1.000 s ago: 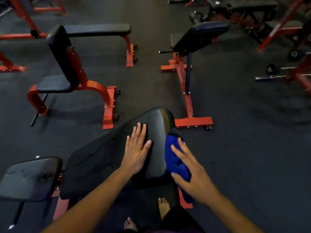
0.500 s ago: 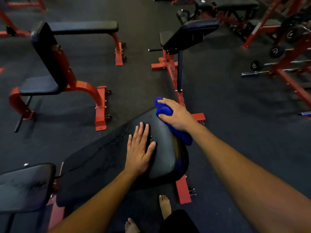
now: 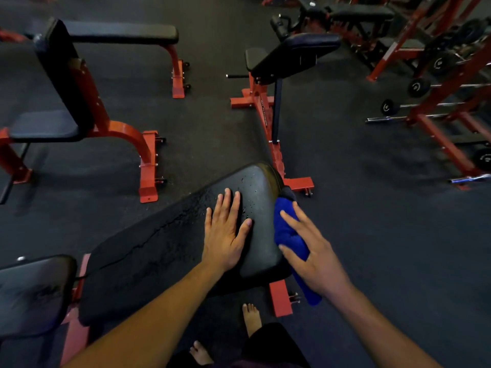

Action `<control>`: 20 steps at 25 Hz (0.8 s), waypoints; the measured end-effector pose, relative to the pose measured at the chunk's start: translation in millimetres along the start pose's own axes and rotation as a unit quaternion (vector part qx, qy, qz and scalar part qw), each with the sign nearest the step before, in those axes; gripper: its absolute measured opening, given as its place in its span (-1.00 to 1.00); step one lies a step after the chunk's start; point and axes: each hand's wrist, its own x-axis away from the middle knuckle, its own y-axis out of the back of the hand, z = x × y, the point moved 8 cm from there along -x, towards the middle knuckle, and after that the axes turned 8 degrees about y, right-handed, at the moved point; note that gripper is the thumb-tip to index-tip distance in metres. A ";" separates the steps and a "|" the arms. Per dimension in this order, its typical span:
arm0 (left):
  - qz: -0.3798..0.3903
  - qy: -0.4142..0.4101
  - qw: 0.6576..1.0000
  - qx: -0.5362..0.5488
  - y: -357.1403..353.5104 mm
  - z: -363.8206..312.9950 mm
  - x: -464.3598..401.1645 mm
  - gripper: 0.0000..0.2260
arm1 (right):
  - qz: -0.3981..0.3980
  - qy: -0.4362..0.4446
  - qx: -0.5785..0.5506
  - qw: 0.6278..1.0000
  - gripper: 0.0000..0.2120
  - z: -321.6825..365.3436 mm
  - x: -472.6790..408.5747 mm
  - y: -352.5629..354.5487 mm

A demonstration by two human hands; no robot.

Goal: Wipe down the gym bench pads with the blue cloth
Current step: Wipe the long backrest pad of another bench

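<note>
the right hand (image 3: 316, 251) has slid the cloth (image 3: 288, 232) back from the pad's (image 3: 164, 251) far corner to its side edge, fingers straight and pressing it there, while the left hand (image 3: 224, 235) lies flat on the pad just beside.

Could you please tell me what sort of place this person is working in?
Most likely a weight-training gym: several red steel-framed benches with black padded seats, barbells loaded with black weight plates beside red racks, and a dark rubber floor.
</note>
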 end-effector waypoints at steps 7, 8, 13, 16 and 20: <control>0.000 0.000 1.000 0.005 1.9 1.0 -0.7 -0.36 | 0.009 -0.025 0.058 0.998 -0.44 -6.5 -134.7 4.4; 0.001 -0.001 1.000 0.010 2.7 1.1 -0.1 -0.35 | 0.018 -0.033 0.059 0.998 -0.45 -7.5 -146.8 4.5; 0.012 -0.003 1.000 0.014 2.2 0.6 2.4 -0.32 | -0.014 -0.032 0.050 0.998 -0.45 -1.6 -119.6 9.1; -0.001 -0.007 1.000 0.020 3.9 0.1 2.5 -0.35 | -0.022 -0.011 0.035 0.999 -0.43 4.5 -58.5 9.6; -0.010 -0.011 1.000 0.026 3.6 1.8 2.4 -0.35 | -0.036 -0.024 0.017 0.999 -0.41 6.1 8.2 0.3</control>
